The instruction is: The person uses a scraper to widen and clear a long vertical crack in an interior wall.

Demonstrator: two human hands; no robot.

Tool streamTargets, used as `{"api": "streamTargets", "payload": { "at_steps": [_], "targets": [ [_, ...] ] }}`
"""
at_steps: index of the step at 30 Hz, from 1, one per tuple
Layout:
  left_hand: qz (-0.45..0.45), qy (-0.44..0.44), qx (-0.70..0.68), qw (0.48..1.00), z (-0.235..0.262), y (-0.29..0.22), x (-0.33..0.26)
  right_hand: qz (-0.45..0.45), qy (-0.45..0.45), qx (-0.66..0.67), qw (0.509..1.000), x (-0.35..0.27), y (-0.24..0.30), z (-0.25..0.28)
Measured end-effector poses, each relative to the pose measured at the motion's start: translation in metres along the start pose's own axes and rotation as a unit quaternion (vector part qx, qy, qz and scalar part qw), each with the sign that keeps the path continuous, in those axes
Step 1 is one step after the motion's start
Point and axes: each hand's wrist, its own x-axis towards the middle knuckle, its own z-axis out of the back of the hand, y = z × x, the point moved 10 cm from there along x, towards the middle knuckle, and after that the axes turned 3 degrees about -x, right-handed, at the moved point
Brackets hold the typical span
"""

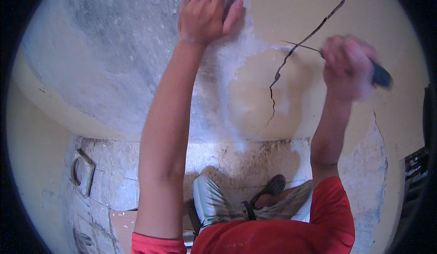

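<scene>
Crack: the dark, jagged crack (pixel 277 77) runs slantwise down the cream-painted wall (pixel 282 4); it serves here as the landmark.
Right hand: to the right of the crack, the right hand (pixel 348 65) is blurred, with its fingers clamped on the handle of the dark-handled hand tool with a thin metal blade (pixel 381 75).
Blade: it lies across the upper part of the crack, its tip passing to the left; if it touches the wall, I cannot tell. The full grip probably serves for firm control.
Left hand: to the left of the crack, the left hand (pixel 205 17) lies on the bare grey patch (pixel 114 49), fingers stretched, thumb apart; the fingertips are cut off. Perhaps it is placed flat to steady the body.
Floor: below the crack is a dark sandal (pixel 275 186); far lower left, a pale angular frame (pixel 83 173).
</scene>
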Motion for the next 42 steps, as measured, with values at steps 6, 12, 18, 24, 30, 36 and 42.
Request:
{"api": "streamTargets", "payload": {
  "at_steps": [6,12,18,24,30,36,42],
  "targets": [
    [0.016,0.036,0.007,0.999,0.011,0.004,-0.002,0.04,0.133,0.092,0.986,-0.006,0.024,-0.01],
    [0.014,0.039,0.019,0.999,0.009,0.003,0.002,0.048,0.021,-0.066,0.996,-0.017,0.009,0.0],
    [0.002,-0.001,-0.011,1.0,0.01,0.001,0.005,0.033,0.001,-0.074,0.997,-0.002,0.008,0.014],
    [0.018,0.025,0.002,1.0,0.018,0.001,0.005,0.072,0.169,0.103,0.977,-0.005,0.039,-0.011],
    [0.018,0.034,0.023,0.999,0.018,0.003,0.004,0.059,0.089,-0.003,0.994,-0.001,0.013,-0.016],
    [0.009,0.018,0.004,1.0,0.018,-0.001,0.007,0.039,0.046,-0.002,0.998,-0.004,-0.006,0.001],
    [0.014,0.02,0.001,1.0,0.019,-0.001,0.004,0.08,0.178,0.121,0.973,-0.016,0.038,-0.005]
  ]
}}
